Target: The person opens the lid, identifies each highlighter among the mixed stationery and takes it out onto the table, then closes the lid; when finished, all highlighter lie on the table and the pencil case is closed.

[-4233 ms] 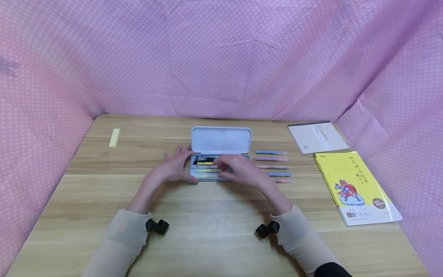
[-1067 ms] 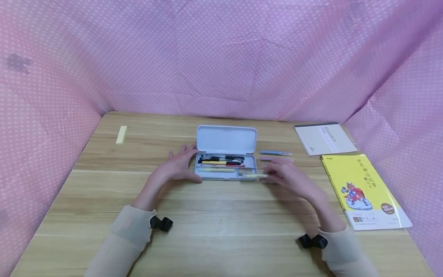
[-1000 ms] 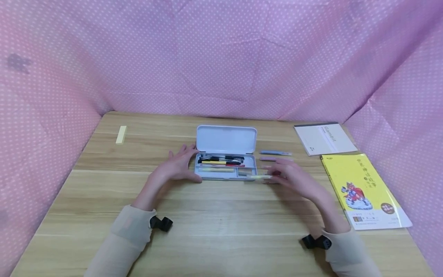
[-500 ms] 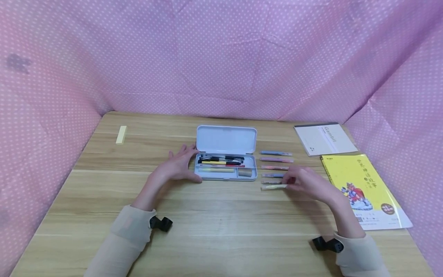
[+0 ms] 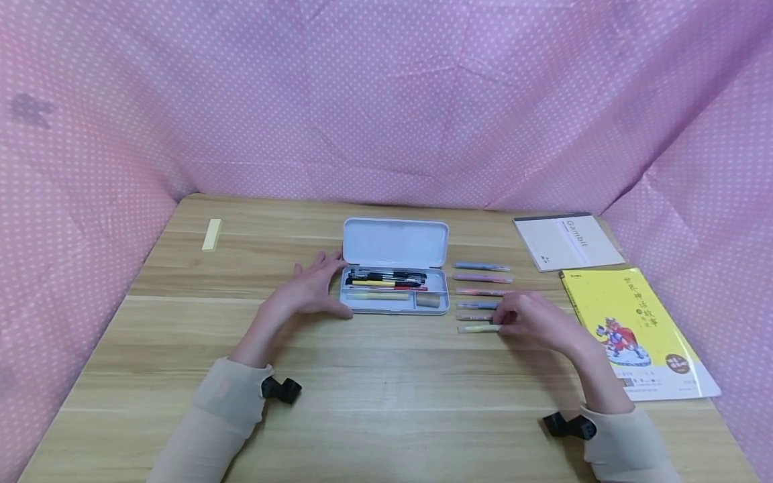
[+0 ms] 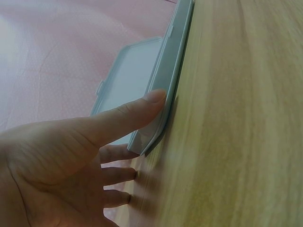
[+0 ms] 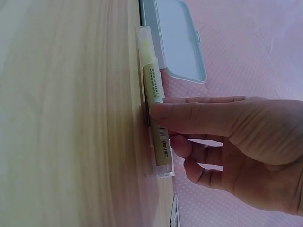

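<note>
A pale blue pencil case (image 5: 395,243) lies with its lid raised. Pens (image 5: 386,277) fill its back compartment, a yellowish pen (image 5: 380,296) lies in front, and a tan block (image 5: 427,300) sits in the small compartment. At its left end my left hand (image 5: 311,288) is spread, thumb straight against the front wall and fingers by the corner. My right hand (image 5: 537,318) pinches a yellow highlighter (image 7: 152,80) between thumb and fingers at the near end of a row of pens. That row includes a blue pen (image 5: 481,267), a purple one (image 5: 482,278) and a pink one (image 5: 480,292).
A white notebook (image 5: 568,241) and a yellow book (image 5: 634,329) lie on the right. A pale yellow strip (image 5: 212,235) is at the far left. Pink dotted cloth (image 5: 386,100) surrounds the wooden table (image 5: 386,402).
My right hand was over the pencil case, then carried the highlighter right and toward me to the near end of the row. My left hand has stayed at the case.
</note>
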Demonstrator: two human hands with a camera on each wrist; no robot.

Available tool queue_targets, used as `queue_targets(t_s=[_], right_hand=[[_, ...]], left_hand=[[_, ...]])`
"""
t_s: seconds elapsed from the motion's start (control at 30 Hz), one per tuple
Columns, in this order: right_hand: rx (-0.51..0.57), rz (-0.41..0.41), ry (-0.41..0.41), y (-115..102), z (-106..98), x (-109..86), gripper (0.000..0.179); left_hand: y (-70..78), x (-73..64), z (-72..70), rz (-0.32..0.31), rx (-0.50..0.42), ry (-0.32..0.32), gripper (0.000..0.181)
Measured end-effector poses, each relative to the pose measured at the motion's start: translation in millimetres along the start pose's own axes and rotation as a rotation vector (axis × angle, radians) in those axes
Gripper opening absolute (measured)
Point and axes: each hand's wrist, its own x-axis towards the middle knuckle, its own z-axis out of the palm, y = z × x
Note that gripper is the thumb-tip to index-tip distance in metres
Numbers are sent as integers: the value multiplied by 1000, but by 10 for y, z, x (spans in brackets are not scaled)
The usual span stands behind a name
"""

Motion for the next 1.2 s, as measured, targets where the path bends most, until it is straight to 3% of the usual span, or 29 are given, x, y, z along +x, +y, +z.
queue_targets(t_s=[0.6, 1.2], right_hand=[[15, 11, -16, 4, 20, 25, 19], [7, 53, 25, 6, -20, -1, 18]], left_hand=[[4, 5, -5, -6, 1, -5, 105], [-5, 7, -4, -6, 0, -4, 106]])
